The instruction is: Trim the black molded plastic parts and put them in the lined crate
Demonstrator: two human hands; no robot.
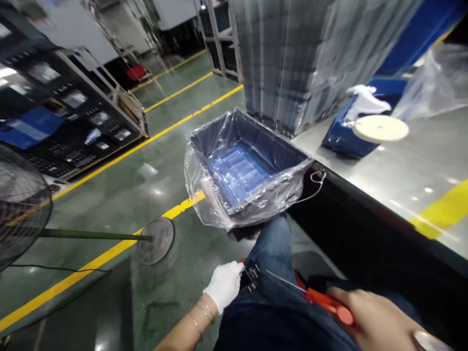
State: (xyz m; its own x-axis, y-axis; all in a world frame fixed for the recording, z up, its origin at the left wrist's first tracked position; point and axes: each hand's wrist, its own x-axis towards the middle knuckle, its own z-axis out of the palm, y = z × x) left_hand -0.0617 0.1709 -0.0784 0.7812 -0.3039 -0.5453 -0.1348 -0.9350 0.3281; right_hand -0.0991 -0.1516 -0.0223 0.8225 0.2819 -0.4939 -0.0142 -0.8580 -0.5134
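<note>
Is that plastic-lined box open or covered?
Open: the clear plastic bag folds over the rim of the box, and a blue tray shows inside.

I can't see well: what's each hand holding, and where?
The right hand grips orange scissors by the handle; the gloved left hand pinches a small black part at its edge.

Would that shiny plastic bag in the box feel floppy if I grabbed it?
Probably very floppy: the clear plastic liner hangs in loose wrinkles over the rim of the dark bin. It looks thin, so it might slide through your fingers and could tear if tugged hard.
</note>
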